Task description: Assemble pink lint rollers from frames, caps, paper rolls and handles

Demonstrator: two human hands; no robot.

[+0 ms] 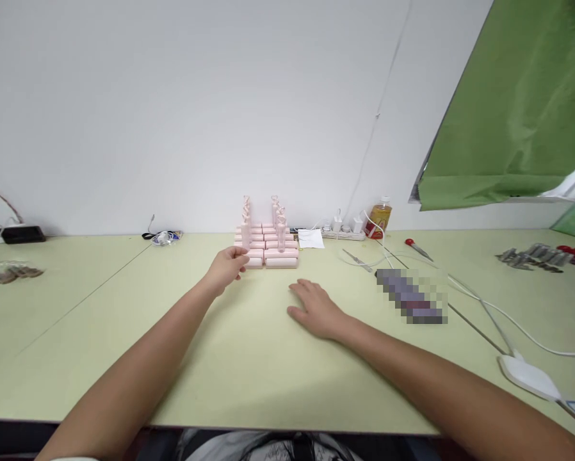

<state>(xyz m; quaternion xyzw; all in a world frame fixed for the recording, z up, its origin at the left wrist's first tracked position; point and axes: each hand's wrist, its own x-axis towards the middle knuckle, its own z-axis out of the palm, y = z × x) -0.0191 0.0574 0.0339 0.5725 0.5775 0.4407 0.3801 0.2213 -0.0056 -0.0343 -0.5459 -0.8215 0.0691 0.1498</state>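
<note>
Pink cylindrical pieces [281, 254] lie stacked in two columns near the wall, with several clear pink upright pieces [281, 230] standing on them. At the front left corner of the stack is my left hand [227, 266], its thumb and fingers bent together; whether anything is between them is too small to tell. My right hand [315, 307] rests palm down on the pale green table [249, 371], fingers spread, in front of the stack and to its right, holding nothing.
Right of the stack are a white paper [311, 239], a power strip [342, 234], a drink bottle [380, 218], tweezers [357, 260], a red-handled tool [418, 249], a blurred-out object [410, 296] and cables. A coiled white cable [162, 238] and a black box [23, 234] lie left.
</note>
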